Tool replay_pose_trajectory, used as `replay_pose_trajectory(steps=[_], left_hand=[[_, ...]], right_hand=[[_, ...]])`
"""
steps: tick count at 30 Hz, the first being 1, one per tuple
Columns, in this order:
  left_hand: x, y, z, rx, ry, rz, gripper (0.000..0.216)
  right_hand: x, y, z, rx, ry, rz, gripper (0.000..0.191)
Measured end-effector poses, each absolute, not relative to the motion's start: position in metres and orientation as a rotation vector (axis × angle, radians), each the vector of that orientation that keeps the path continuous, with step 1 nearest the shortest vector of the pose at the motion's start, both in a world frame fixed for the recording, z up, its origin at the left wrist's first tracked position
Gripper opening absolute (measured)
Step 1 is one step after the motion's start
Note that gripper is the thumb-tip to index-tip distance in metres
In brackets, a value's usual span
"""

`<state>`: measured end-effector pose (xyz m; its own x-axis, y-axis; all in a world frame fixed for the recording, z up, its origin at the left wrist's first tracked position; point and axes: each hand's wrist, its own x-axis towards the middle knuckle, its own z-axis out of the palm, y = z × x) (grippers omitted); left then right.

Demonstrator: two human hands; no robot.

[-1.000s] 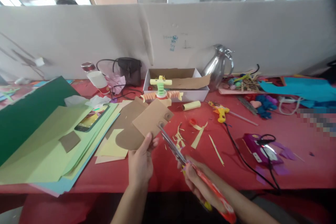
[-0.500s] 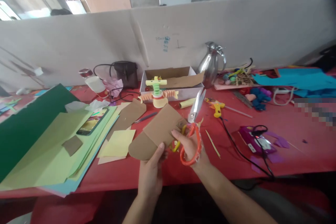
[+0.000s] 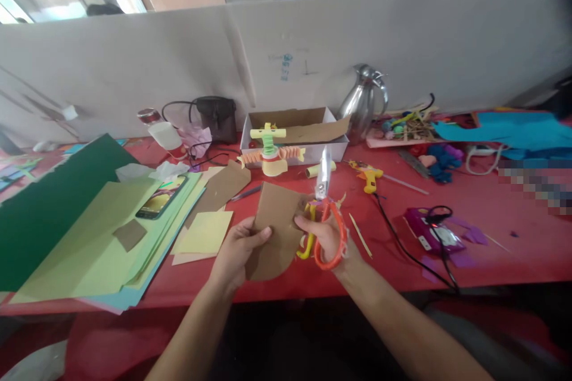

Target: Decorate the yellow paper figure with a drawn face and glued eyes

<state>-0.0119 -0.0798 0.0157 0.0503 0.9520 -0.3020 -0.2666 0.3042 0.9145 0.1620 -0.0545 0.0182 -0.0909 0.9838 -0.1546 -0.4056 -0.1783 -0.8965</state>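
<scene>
A brown cardboard piece (image 3: 279, 232), with a rounded lower end, is held up over the front of the red table. My left hand (image 3: 236, 250) grips its left edge, thumb on the near face and fingers behind. Scissors (image 3: 323, 175) hang on my right hand (image 3: 322, 235), blades pointing up and away and looking nearly closed; one handle loop is orange, the other yellow. The right thumb also presses on the cardboard's right edge. Behind the cardboard stands a paper figure (image 3: 271, 152) with folded orange arms and a green neck.
Left of my hands lie coloured paper sheets (image 3: 67, 250), a phone (image 3: 161, 196) and yellow paper squares (image 3: 208, 232). A white box (image 3: 308, 153) and a metal jug (image 3: 363, 104) stand behind. To the right are a yellow glue gun (image 3: 370, 180), its cord, and a magenta device (image 3: 417, 229).
The cardboard has been turned so its rounded end now points down toward me. My left hand has shifted from its lower edge to its left side. The scissors stay in my right hand.
</scene>
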Motion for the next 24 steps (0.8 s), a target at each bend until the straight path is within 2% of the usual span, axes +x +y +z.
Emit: replay_pose_trajectory(steps=[5,8,11,13,15,17,21,23,24], left_hand=[[-0.022,-0.086,0.004,0.97,1.202,1.217,0.022],[-0.045,-0.085,0.02,1.606,1.245,1.231,0.01],[-0.075,-0.087,0.041,2.076,1.26,1.305,0.014],[-0.098,-0.086,0.045,1.922,1.54,1.318,0.014],[-0.124,-0.081,0.039,1.663,1.871,1.264,0.029],[-0.152,-0.072,0.027,1.575,2.102,1.075,0.039],[-0.171,-0.062,0.015,1.613,2.335,0.677,0.034],[-0.147,-0.065,0.018,1.735,2.424,0.792,0.036],[-0.126,-0.068,0.02,1.809,2.309,0.889,0.035]], right_hand=[[0.155,-0.053,0.016,-0.905,-0.653,1.72,0.043],[0.162,-0.046,0.015,-0.959,-0.626,1.712,0.053],[0.182,-0.038,0.014,-0.991,-0.669,1.635,0.056],[0.195,-0.038,0.012,-0.982,-0.744,1.583,0.056],[0.203,-0.043,0.008,-0.969,-0.806,1.57,0.057],[0.202,-0.052,0.003,-0.984,-0.827,1.574,0.061],[0.186,-0.068,-0.003,-1.041,-0.916,1.516,0.064],[0.176,-0.071,-0.003,-1.035,-0.973,1.467,0.06],[0.171,-0.071,-0.003,-1.024,-0.985,1.45,0.058]])
